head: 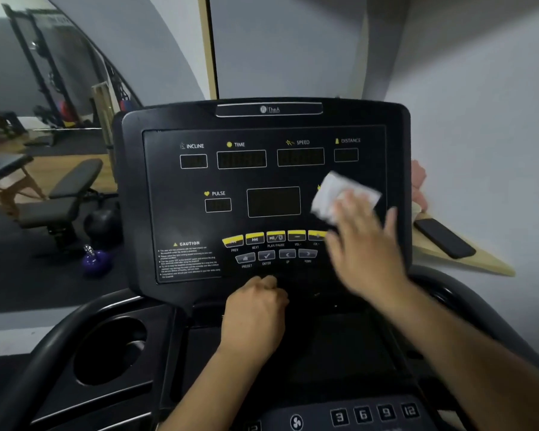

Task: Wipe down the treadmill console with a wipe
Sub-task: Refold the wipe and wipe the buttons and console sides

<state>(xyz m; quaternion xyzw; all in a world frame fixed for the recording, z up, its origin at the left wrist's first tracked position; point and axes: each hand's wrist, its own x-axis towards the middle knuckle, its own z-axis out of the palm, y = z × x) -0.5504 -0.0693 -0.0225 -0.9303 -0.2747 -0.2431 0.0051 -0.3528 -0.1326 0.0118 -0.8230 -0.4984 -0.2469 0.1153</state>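
Head view: our right hand [366,244], fingers spread flat, presses the white wipe [339,194] against the right side of the treadmill console [175,219], beside the central display, to cover a broad patch. Our left hand [255,312], fingers curled together, rests at the lower edge, apparently bracing.

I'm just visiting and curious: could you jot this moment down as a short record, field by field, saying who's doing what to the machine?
Place: gym room, weight bench at left
Machine: treadmill console, displays dark
Right hand: right hand presses a white wipe flat on the console's right side, blurred as if in motion
Left hand: left hand closed at the console's lower edge; whether it holds anything cannot be told
Covered: rightmost yellow button partly hidden by the right hand
Nearby: dark phone lying on a wooden ledge to the right
Cup holder: cup holder lower left
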